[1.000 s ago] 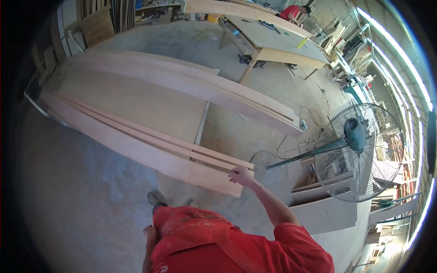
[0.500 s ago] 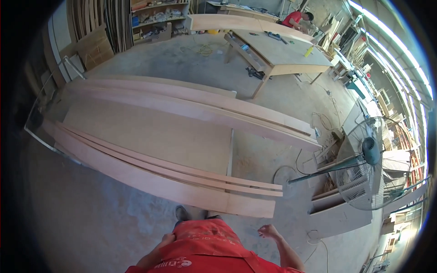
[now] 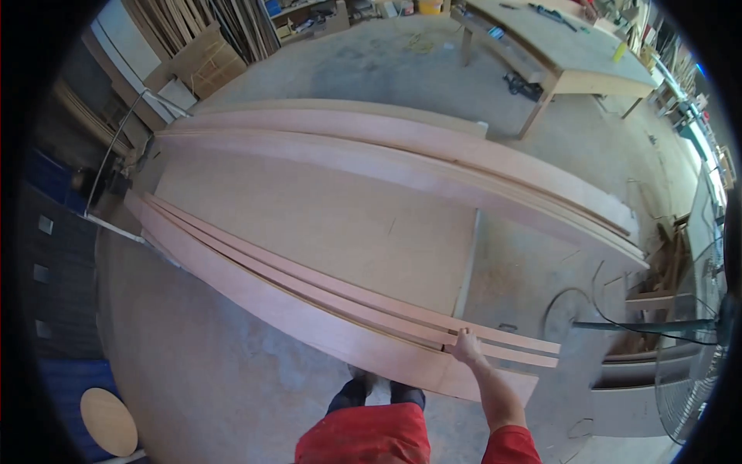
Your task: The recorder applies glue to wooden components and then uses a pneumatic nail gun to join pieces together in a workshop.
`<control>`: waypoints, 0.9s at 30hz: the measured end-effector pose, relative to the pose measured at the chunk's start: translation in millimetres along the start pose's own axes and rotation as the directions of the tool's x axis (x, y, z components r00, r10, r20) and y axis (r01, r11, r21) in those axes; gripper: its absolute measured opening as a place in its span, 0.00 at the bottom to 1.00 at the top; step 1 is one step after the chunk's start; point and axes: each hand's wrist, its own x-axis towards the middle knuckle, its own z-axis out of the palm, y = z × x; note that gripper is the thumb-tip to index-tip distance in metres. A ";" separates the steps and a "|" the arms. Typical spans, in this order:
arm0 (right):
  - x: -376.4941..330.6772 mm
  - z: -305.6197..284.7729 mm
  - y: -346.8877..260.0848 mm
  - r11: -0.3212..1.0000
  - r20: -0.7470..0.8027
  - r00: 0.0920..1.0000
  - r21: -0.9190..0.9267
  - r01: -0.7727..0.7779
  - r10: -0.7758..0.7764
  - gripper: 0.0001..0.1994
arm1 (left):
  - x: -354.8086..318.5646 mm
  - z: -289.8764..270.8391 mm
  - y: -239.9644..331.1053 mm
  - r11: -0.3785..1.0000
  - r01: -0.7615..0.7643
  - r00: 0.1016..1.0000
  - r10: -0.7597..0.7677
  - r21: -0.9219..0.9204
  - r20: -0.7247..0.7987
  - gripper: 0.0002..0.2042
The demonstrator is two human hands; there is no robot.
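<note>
My right hand (image 3: pixel 466 348) reaches down onto long, narrow wooden strips near their right end. Its fingers are closed, seemingly around an edge of the nearer strip (image 3: pixel 518 355); the exact grip is too small to make out. Another narrow strip (image 3: pixel 533 342) runs alongside, just beyond it. On my side lies a wide, pinkish wooden board (image 3: pixel 309 317), parallel to both. All of these rest across a large flat panel (image 3: pixel 332 224). My left hand is out of view.
More long pinkish boards (image 3: pixel 348 162) lie along the panel's far side. A worktable (image 3: pixel 595 81) stands at the back right, and a large caged fan (image 3: pixel 688 363) at the right. A metal frame (image 3: pixel 116 155) stands at the left end. Leaning sheets (image 3: pixel 209 66) line the back left.
My right hand has gone from beside my body forward onto the strips. My left hand has left the view. The view has shifted, so the boards appear farther right.
</note>
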 end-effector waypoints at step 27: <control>43.1 12.6 77.1 0.982 0.412 0.905 -0.100 0.161 -0.106 0.21 | -35.1 18.5 -23.7 0.973 0.222 0.966 -0.211 0.063 -0.146 0.18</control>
